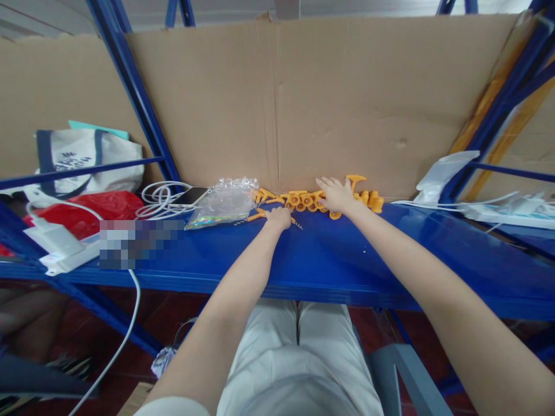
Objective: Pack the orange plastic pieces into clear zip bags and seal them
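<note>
A row of small orange plastic parts point(303, 200) lies on the blue shelf point(329, 260) against the cardboard back wall. My left hand point(278, 218) is curled closed over one orange piece with a thin metal spring beside it. My right hand point(336, 195) rests on the orange pile with its fingers stretched out flat. More orange pieces point(373, 200) stand just right of that hand, one of them upright with a flat top.
A clear plastic bag point(223, 202) lies left of the parts, beside a phone point(191, 196) and coiled white cables point(160, 199). Farther left are a red bag point(99, 208), a white tote point(87, 159) and a charger point(54, 240). A power strip point(507, 214) sits at right.
</note>
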The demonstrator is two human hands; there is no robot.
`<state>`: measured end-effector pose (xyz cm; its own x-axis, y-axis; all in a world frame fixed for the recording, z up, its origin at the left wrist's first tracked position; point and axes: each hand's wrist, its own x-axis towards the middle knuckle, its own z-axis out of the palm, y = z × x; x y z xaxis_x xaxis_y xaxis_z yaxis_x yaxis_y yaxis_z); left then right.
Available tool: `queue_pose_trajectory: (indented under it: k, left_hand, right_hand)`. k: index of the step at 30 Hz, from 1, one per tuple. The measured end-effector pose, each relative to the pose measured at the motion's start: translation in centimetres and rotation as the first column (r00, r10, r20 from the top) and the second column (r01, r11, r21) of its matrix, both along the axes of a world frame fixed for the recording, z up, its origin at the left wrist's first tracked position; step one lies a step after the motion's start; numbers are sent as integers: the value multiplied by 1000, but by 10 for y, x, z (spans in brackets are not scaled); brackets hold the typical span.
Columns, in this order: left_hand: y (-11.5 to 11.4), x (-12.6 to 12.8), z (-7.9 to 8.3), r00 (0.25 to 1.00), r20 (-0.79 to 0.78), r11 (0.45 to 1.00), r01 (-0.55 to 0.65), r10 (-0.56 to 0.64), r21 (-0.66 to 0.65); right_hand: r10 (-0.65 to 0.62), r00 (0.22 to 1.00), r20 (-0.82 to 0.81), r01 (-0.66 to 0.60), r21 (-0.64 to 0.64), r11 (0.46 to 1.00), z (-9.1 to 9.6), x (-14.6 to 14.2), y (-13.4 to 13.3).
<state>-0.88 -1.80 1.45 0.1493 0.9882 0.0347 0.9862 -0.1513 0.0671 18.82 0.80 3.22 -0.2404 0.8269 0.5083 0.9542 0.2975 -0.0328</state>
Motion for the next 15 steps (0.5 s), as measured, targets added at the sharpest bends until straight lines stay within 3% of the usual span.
queue_pose_trajectory:
  k: [3, 6, 9, 12, 15]
  left_hand:
    - [3, 1, -1, 1000, -2, 1000, 2, -2, 5]
    - [2, 2, -1, 1000, -23, 1000, 14, -14, 4]
    - [-2, 2, 1, 999, -49, 1000, 16, -15, 15]
    - [-6, 2, 4, 997, -71, 998, 25, -21, 55]
    - [-9, 3, 6, 996, -85, 996, 46, -40, 70]
  right_hand:
    - [-111, 993, -37, 112, 19, 994, 1, 42, -15]
    - [-280, 948, -151, 293, 73, 953, -8, 79, -29]
    - [-443, 860, -255, 450, -33, 892, -19, 108, -37]
    - [-520, 793, -317, 504, -139, 853, -29, 126, -38]
    - [-490, 814, -312, 468, -148, 871, -39, 137, -33]
